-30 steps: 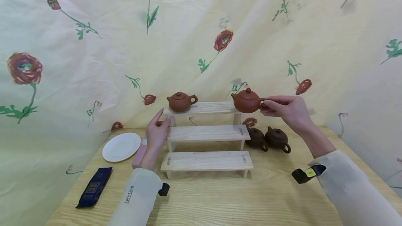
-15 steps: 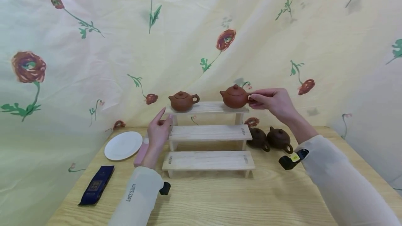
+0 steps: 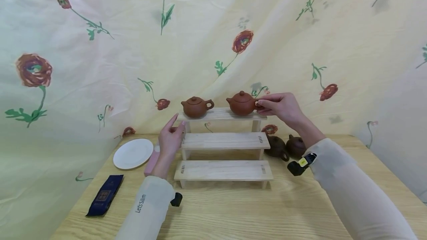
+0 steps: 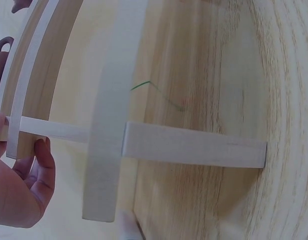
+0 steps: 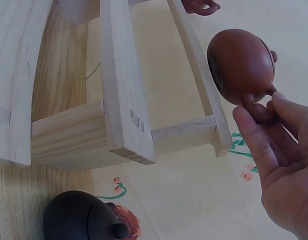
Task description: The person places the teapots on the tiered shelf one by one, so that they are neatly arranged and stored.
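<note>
A reddish-brown clay teapot [image 3: 241,104] is at the right part of the top tier of a stepped wooden stand [image 3: 223,172], its spout toward the left. My right hand [image 3: 280,108] pinches its handle; in the right wrist view the teapot [image 5: 241,65] shows part of its underside, close over the top board's edge. A second reddish-brown teapot [image 3: 195,107] stands on the left part of that tier, handle to the right. My left hand [image 3: 170,138] holds the stand's left end, thumb and fingers around the board ends in the left wrist view.
Two dark teapots [image 3: 277,147] sit on the table [image 3: 220,210] behind the stand's right side, one partly covered by the right arm. At left lie a white plate [image 3: 133,153], a pink object [image 3: 151,163] and a dark blue packet [image 3: 105,195]. Floral cloth [image 3: 213,40] hangs behind.
My right hand has carried its teapot leftward from the right end of the top tier toward the other teapot, lower over the board now. The left hand stays at the stand's end.
</note>
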A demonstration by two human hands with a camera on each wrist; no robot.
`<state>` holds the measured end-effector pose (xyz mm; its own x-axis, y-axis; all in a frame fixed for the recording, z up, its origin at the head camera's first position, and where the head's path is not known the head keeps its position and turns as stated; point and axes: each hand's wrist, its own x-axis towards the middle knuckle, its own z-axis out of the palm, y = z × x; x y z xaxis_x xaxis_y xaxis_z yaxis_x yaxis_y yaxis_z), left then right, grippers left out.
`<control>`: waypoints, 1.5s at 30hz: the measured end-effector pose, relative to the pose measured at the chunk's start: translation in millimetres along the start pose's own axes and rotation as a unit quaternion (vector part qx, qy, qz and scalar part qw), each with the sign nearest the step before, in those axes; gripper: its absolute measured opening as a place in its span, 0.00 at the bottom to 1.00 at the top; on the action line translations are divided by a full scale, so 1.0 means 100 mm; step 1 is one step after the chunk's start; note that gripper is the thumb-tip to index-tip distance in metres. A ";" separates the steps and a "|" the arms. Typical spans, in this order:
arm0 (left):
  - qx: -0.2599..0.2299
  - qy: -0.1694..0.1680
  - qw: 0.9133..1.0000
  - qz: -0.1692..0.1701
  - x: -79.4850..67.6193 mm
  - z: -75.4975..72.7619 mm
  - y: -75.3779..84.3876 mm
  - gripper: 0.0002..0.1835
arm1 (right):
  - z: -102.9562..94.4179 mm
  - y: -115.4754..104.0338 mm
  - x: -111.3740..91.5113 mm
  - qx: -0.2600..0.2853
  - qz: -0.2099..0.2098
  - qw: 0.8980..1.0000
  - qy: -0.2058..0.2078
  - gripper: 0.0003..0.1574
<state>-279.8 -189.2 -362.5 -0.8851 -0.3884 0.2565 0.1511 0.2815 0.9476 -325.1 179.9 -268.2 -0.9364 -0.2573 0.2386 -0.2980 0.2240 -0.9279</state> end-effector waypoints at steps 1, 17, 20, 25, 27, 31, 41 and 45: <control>0.000 0.000 1.000 0.001 0.00 0.00 0.00 0.28 | 0.00 0.00 0.01 0.000 0.000 1.000 -0.001 0.25; -0.008 -0.004 1.000 -0.006 -0.02 -0.02 0.03 0.28 | 0.00 -0.03 0.09 -0.086 0.013 0.996 0.005 0.23; -0.010 -0.004 1.000 -0.007 -0.02 -0.02 0.02 0.28 | -0.01 -0.02 0.09 -0.097 0.018 0.995 0.008 0.23; -0.011 -0.004 1.000 -0.008 -0.02 -0.01 0.02 0.28 | -0.03 0.00 0.10 -0.100 0.028 0.995 0.010 0.23; -0.010 -0.003 1.000 -0.008 -0.02 -0.01 0.02 0.28 | -0.03 0.01 0.10 -0.103 0.030 0.994 0.012 0.23; -0.009 -0.003 1.000 -0.013 -0.03 -0.02 0.03 0.28 | -0.03 0.02 0.13 -0.111 0.031 0.993 0.015 0.22; -0.014 -0.017 0.999 -0.027 -0.06 -0.01 0.01 0.29 | -0.03 0.08 0.11 -0.083 0.056 0.995 0.030 0.23; -0.016 -0.013 1.000 -0.018 -0.06 0.00 0.03 0.29 | -0.03 0.09 0.10 -0.074 0.053 0.995 0.038 0.23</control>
<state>-274.2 -186.6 -361.4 -0.9017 -0.3742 0.2165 0.1320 0.2385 0.9621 -338.1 182.3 -272.8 -0.9737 -0.1538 0.1682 -0.2156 0.3827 -0.8984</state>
